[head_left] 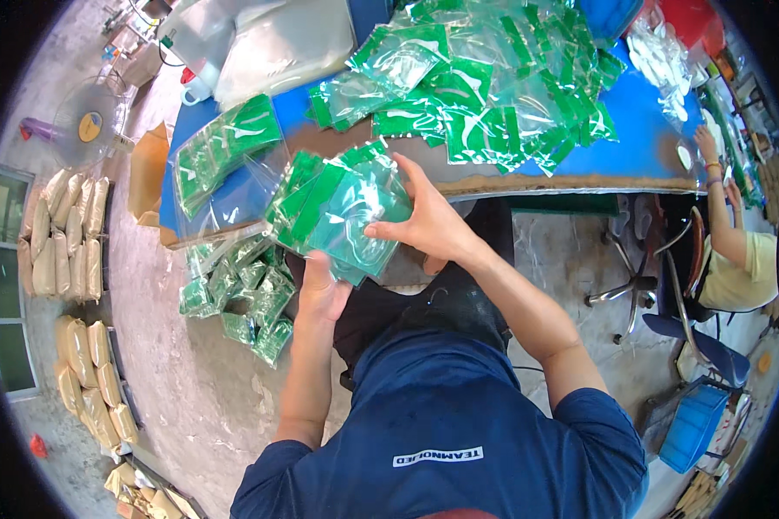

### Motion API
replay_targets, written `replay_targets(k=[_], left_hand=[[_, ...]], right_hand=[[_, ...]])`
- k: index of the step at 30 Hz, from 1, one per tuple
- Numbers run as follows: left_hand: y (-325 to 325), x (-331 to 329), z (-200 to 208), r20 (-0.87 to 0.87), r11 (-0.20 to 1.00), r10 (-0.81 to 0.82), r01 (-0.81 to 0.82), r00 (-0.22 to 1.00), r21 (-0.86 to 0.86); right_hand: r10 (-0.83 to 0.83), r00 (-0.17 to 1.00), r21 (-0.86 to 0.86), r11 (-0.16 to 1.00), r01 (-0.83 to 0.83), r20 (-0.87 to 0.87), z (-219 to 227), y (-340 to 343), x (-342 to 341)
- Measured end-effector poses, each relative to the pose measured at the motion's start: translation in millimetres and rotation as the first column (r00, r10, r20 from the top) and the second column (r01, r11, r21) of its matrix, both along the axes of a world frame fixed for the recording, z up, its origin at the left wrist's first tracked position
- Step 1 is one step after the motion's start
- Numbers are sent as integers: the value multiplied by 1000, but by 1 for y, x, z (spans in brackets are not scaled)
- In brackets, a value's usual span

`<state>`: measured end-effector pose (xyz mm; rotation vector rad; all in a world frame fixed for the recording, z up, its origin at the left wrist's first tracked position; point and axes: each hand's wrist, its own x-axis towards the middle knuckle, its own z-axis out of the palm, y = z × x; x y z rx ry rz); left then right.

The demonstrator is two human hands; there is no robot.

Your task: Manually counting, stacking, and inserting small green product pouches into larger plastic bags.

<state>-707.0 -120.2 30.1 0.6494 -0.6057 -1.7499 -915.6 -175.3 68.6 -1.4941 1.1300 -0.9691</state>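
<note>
Navy T-shirt (441,398) bears a lettered white label (438,457). Left hand (323,290) and right hand (431,216) grip fanned green-and-clear plastic bags (342,214) by the blue table (636,151)'s near edge; bag print seems too blurred to read.

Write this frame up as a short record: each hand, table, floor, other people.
Left hand: holds the near edge of a fanned stack of flat green-and-clear plastic packets
Right hand: holds the stack's right side, thumb on top
Table: blue-topped table with a loose heap of green-and-clear plastic packets
Floor: piled tan sacks, at left
Other people: co-worker in a pale yellow top, at right
</note>
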Motion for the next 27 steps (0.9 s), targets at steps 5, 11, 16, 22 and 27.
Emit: replay_targets(k=[5, 11, 16, 22, 27], left_hand=[[-52, -18, 52, 597, 939, 284, -91, 750, -333], [-113, 18, 42, 767, 863, 256, 218, 588, -455], [-132, 5, 5, 649, 823, 253, 193, 718, -535], [-130, 7, 13, 534, 878, 165, 123, 829, -463], [-112, 7, 16, 775, 929, 108, 216, 623, -302]], right_hand=[[43, 997, -238, 970, -58, -71, 26, -22, -4], [-60, 996, -492, 871, 19, -68, 14, -51, -2], [-49, 989, -359, 933, -4, -141, -39, -67, 11], [-53, 991, -367, 930, 5, -121, -28, -62, 12], [131, 991, -166, 977, -130, -8, -24, -59, -3]])
